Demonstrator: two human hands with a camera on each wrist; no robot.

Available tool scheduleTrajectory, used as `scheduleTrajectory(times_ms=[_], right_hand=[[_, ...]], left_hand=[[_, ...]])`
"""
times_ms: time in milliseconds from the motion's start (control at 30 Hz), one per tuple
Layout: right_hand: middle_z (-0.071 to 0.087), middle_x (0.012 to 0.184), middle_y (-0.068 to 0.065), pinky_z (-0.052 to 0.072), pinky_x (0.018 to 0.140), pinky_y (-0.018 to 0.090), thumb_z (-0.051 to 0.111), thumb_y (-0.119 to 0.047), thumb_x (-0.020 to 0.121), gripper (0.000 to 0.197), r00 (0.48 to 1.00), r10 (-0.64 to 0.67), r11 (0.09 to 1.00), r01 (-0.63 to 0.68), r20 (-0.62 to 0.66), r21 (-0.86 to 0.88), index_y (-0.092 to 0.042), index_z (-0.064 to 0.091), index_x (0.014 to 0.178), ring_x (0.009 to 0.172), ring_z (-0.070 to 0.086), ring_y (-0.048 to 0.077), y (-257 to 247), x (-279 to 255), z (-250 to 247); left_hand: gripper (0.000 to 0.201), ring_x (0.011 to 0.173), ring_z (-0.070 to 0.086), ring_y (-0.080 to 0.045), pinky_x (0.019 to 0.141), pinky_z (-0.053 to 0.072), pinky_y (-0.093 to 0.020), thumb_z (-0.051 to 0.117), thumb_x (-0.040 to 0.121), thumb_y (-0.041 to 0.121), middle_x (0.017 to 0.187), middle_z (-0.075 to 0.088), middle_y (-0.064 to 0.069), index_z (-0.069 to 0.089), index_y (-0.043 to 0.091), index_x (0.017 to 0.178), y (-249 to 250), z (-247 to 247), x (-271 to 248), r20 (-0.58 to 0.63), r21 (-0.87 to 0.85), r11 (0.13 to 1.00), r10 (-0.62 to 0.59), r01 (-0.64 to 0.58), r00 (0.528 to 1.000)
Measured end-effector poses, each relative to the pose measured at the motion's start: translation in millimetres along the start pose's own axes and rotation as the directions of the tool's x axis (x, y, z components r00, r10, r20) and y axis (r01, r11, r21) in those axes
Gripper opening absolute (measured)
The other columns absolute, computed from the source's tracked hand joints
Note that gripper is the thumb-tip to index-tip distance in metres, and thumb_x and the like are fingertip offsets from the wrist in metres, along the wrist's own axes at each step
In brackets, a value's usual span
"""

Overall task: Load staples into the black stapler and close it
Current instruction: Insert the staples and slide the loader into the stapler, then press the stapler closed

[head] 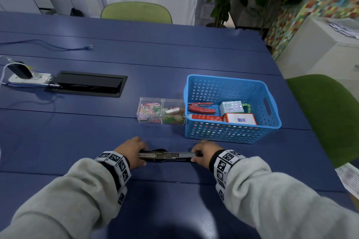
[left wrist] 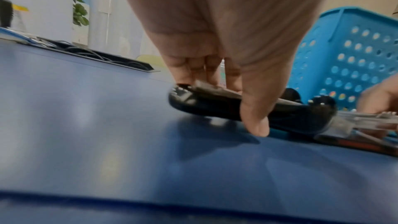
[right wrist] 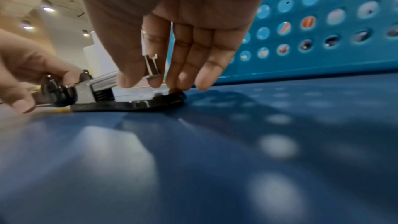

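Observation:
The black stapler lies swung open, flat along the blue table's near part, its metal magazine facing up. My left hand grips the stapler's black left half, thumb in front and fingers behind. My right hand holds the right end. In the right wrist view its thumb and forefinger pinch the tip of the metal magazine rail, raised a little over the black base. I cannot tell whether staples lie in the rail.
A blue perforated basket stands just behind my right hand, holding a red stapler and small boxes. Two clear paper-clip boxes sit to its left. A cable hatch and power strip lie far left.

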State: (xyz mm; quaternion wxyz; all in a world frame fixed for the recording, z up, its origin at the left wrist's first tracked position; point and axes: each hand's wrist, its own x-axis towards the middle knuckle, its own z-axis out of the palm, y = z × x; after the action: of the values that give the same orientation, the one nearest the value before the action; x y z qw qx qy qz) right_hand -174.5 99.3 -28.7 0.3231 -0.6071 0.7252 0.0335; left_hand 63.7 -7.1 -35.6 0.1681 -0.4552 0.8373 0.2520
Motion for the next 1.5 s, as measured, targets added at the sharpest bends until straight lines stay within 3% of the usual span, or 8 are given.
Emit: scheduleTrajectory(times_ms=[367,566,766,900,1066,1300,1400,1500], right_hand=[[0.057,0.081,-0.002,0.039,0.072,0.023,0.064,-0.030,0.083,0.012,0.985,0.037,0.965,0.009,-0.167,0.262,-0.033,0.052,0.083,0.079,0.052,0.016,13.0,-10.1,-1.3],[0.052,0.066,-0.020,0.050,0.075,0.030,0.068,-0.021,0.081,0.014,0.980,0.031,0.928,0.045,-0.196,0.370,-0.022,0.066,0.095,0.067,0.051,0.009,11.4,-12.1,-3.6],[0.062,0.081,-0.008,0.056,0.083,0.038,0.070,-0.014,0.078,0.020,0.973,0.036,0.904,0.066,-0.230,0.421,-0.029,0.064,0.090,0.075,0.057,0.015,4.9,-10.0,-6.0],[0.060,0.086,-0.009,0.049,0.085,0.028,0.069,-0.006,0.076,0.031,0.973,0.011,0.879,0.101,-0.232,0.466,-0.022,0.063,0.102,0.077,0.057,0.010,3.0,-9.3,-4.5],[0.061,0.090,-0.004,0.050,0.087,0.029,0.076,-0.019,0.072,0.036,0.976,0.012,0.885,0.091,-0.218,0.456,-0.019,0.062,0.105,0.086,0.060,0.015,5.5,-9.3,-2.3],[0.064,0.098,-0.005,0.047,0.094,0.030,0.064,-0.032,0.083,0.024,0.988,-0.004,0.860,0.083,-0.156,0.504,-0.035,0.060,0.106,0.094,0.060,0.014,10.3,-12.7,4.5],[0.067,0.107,0.001,0.049,0.098,0.039,0.061,-0.036,0.080,0.026,0.988,-0.018,0.846,0.096,-0.152,0.524,-0.060,0.053,0.087,0.102,0.062,0.020,8.7,-13.4,8.8],[0.068,0.100,0.002,0.051,0.090,0.042,0.059,-0.038,0.072,0.027,0.987,-0.002,0.817,0.094,-0.160,0.568,-0.063,0.052,0.078,0.096,0.064,0.025,7.0,-12.5,10.3]], left_hand=[[0.048,0.108,0.057,-0.020,0.095,0.044,-0.030,0.074,0.074,0.027,0.118,0.061,0.001,0.054,0.027,0.118,18.4,-33.1,-14.5,-0.171,-0.104,0.993,0.034,-0.053,0.985],[0.052,0.097,0.056,-0.015,0.085,0.041,-0.022,0.076,0.072,0.023,0.106,0.060,0.004,0.053,0.025,0.118,55.6,-43.5,-15.9,-0.261,-0.170,0.962,0.166,-0.215,0.951],[0.041,0.092,0.056,-0.015,0.085,0.046,-0.026,0.076,0.071,0.023,0.100,0.060,0.001,0.060,0.022,0.108,89.6,-32.2,-5.4,-0.221,-0.196,0.932,0.260,-0.304,0.940],[0.041,0.094,0.056,-0.015,0.091,0.049,-0.029,0.076,0.071,0.020,0.099,0.057,-0.001,0.063,0.019,0.109,96.9,-18.5,1.5,-0.222,-0.263,0.901,0.290,-0.344,0.931],[0.047,0.105,0.055,-0.020,0.099,0.045,-0.033,0.078,0.070,0.022,0.110,0.059,-0.008,0.062,0.019,0.114,92.6,-9.9,8.0,-0.190,-0.313,0.886,0.296,-0.343,0.936],[0.046,0.113,0.056,-0.024,0.094,0.043,-0.033,0.071,0.076,0.023,0.120,0.063,-0.005,0.054,0.022,0.120,80.5,2.8,11.2,0.025,-0.149,0.965,0.221,-0.215,0.975],[0.040,0.110,0.058,-0.026,0.089,0.045,-0.033,0.070,0.077,0.022,0.116,0.064,-0.007,0.056,0.020,0.114,81.6,3.9,11.6,0.051,-0.097,0.974,0.211,-0.206,0.976],[0.041,0.109,0.058,-0.028,0.088,0.046,-0.035,0.070,0.076,0.021,0.115,0.064,-0.008,0.053,0.020,0.114,84.3,4.9,11.7,0.049,-0.079,0.978,0.199,-0.195,0.979]])
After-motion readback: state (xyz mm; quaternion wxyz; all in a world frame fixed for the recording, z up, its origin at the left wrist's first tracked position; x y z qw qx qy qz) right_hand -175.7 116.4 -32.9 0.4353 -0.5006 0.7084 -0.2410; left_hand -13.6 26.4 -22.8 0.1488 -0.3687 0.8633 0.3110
